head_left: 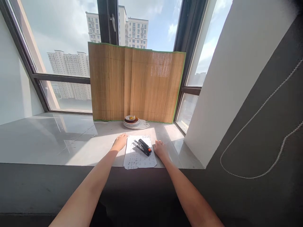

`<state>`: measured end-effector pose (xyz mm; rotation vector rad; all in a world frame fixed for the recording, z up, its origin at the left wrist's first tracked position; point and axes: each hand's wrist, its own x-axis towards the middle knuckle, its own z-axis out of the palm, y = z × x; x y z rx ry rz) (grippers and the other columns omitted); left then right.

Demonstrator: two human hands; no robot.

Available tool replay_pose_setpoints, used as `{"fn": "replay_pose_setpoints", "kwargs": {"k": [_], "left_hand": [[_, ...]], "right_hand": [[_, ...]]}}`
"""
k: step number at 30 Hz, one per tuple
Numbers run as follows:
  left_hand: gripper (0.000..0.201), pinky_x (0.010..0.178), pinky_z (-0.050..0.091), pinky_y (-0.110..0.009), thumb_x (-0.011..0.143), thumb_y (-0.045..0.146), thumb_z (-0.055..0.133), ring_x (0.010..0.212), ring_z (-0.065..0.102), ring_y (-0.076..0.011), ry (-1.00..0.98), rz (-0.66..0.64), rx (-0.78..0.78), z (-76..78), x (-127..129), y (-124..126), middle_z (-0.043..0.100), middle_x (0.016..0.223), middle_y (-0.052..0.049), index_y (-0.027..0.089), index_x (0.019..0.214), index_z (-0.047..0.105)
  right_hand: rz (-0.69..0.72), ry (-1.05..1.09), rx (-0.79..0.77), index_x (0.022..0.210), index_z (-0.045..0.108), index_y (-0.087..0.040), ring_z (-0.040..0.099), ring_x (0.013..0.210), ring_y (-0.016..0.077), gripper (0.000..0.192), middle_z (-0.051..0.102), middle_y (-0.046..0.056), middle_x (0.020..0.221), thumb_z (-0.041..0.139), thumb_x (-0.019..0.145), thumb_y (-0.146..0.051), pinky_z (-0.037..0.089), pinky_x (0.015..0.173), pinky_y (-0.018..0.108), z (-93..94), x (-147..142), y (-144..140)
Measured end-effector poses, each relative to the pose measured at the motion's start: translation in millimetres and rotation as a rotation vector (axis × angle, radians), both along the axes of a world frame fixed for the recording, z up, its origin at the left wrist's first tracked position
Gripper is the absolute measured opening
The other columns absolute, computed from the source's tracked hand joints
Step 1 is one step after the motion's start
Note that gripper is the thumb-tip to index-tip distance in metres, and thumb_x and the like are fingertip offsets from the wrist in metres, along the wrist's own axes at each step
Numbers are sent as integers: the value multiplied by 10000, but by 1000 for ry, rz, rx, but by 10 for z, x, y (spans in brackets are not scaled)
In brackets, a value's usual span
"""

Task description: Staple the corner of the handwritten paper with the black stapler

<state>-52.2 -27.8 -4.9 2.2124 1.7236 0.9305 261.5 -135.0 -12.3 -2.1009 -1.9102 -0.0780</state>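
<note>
A: What is lying nearest?

B: Two bare forearms are reaching in from the near edge. The left hand [120, 142] is resting on the bench [59, 138], touching the left edge of the paper [139, 153]. The right hand [160, 148] is resting at the paper's right edge.

A: How are the fingers sitting?

B: The left fingers [123, 136] are lying flat and close together, pointing far, clamped on nothing. The right fingers are curling under the hand; I cannot tell whether they are gripping the paper's edge.

A: And between the hands?

B: The paper is lying flat near the bench's near edge, printed side up, sunlit. A black stapler [143, 147] with a red spot is sitting on its far half, angled from far left to near right, apart from both hands.

A: Farther back?

B: A stack of plates [136, 123] is sitting just beyond the paper, with something small on top. Behind it a bamboo mat [136, 83] with green trim is standing upright against the window [59, 47]. Tower blocks and cloud are showing through the glass. At right, a bead cord [260, 110] is hanging in a loop on a dark wall.
</note>
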Motion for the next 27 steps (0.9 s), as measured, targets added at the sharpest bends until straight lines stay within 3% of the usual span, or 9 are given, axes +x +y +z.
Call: {"fn": "replay_pose_setpoints", "kwargs": {"k": [3,6,9,15,19,24,27], "left_hand": [[269,1074,412,-398,1027,53,475,1225,592,-294,77,40,-29,-3,-7,-57,712,1269,-194,133,1117,715],[404,1133,409,-460,1023,77,460,1373,551,-348,127,115,-32,-17,-18,-38,629,1470,-227,165,1351,678],[492,1205,376,-458,1013,95,512,1460,509,-339,178,104,-56,-22,-25,-1,586,1580,-215,168,1489,610],[371,1114,428,-434,1054,86,426,1305,615,-331,191,99,-74,1,-18,-68,685,1387,-214,145,1302,695],[403,1121,414,-427,1050,93,412,1345,594,-342,181,101,-48,20,-6,-131,667,1402,-210,163,1337,686],[453,1113,440,-481,1039,134,459,1369,589,-402,166,153,-48,34,6,-182,594,1503,-276,114,1451,647],[472,1180,420,-462,1046,149,457,1413,584,-355,173,45,-48,54,-2,-209,635,1538,-186,207,1455,684]], "right_hand": [[-2,12,0,1271,681,-172,671,1153,268,325,713,146,1238,419,1083,-137,427,938,359,2,-5,5],[-3,21,-6,1285,675,-168,663,1171,269,325,715,147,1246,422,1083,-142,425,943,355,5,-6,15],[-5,29,-16,1309,668,-162,654,1197,266,330,717,149,1257,427,1084,-142,423,952,347,22,-10,11],[-5,49,-14,1272,678,-155,661,1178,257,300,730,144,1243,442,1087,-146,420,956,335,45,-4,-8],[0,68,-2,1231,683,-157,669,1147,254,274,739,140,1219,458,1075,-137,421,931,329,21,12,0],[17,105,25,1167,685,-147,664,1095,260,258,743,148,1156,458,1050,-111,414,888,333,12,24,7],[51,140,49,1109,675,-154,656,1036,254,238,738,144,1103,454,1039,-99,407,827,325,30,28,-1]]}}
